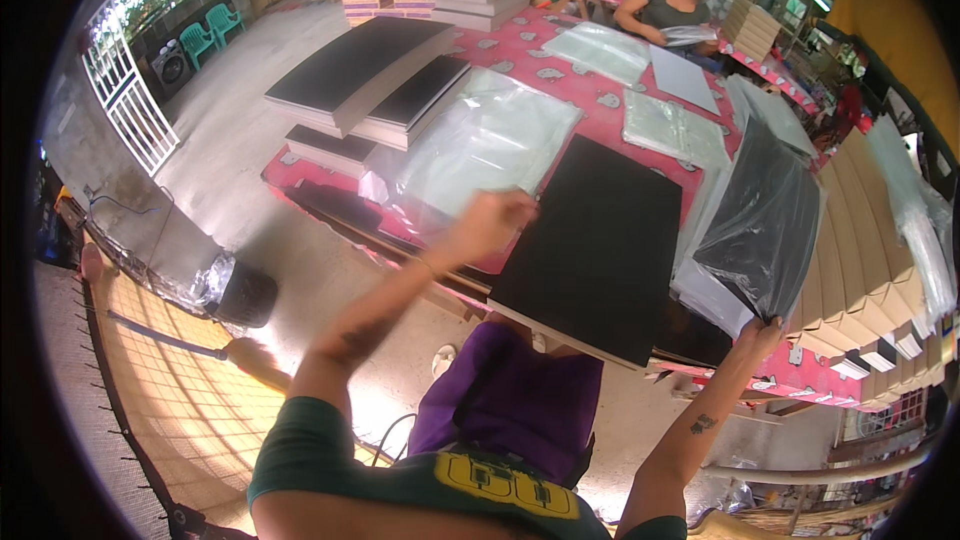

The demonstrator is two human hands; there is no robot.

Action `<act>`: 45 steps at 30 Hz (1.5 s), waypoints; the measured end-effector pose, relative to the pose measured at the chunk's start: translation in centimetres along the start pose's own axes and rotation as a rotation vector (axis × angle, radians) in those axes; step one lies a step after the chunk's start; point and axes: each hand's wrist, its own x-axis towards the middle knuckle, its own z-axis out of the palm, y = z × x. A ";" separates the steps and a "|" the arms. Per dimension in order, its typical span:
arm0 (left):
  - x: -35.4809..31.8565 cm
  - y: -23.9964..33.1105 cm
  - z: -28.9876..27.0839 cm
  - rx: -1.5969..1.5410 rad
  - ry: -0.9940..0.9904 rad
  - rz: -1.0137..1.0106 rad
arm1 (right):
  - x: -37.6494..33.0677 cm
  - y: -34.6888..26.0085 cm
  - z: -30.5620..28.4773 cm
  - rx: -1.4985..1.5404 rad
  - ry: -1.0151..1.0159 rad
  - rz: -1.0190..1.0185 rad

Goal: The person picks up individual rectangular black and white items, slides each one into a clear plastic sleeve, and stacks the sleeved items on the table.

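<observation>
On the table in front of me lies a large flat black board point(600, 250) with a pale edge, jutting past the near table edge. My left hand point(490, 225) is over its left side with fingers curled together. Whether it holds anything is hidden. To the right, my right hand point(758, 336) pinches the near corner of a clear plastic bag point(765, 225) with a black panel inside it. This bag lies over other pale plastic-covered sheets. Left of the board rests a stack of clear plastic bags point(490, 135), their near edges rumpled close to my left forearm.
Thick black-topped stacks point(360, 65) stand at the table's far left. A row of brown cardboard pieces point(865, 240) lines the right side. Across the pink patterned table point(505, 45) another person point(675, 5) handles a plastic-covered item. A dark bin point(245, 292) stands on the floor at left.
</observation>
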 end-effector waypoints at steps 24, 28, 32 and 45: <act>0.8 8.8 2.0 -0.465 -0.015 -0.079 | -34.0 0.4 11.9 -0.049 -0.853 0.716; -0.7 6.5 4.0 -0.169 0.083 -0.046 | -31.2 -0.3 11.6 0.144 -0.807 0.797; -0.9 5.0 3.7 -0.226 0.231 -0.212 | -27.3 -2.4 10.5 0.249 -0.627 0.891; 2.5 -5.0 -7.0 -0.399 0.508 -0.308 | -13.0 -5.1 -0.3 0.171 -0.416 0.674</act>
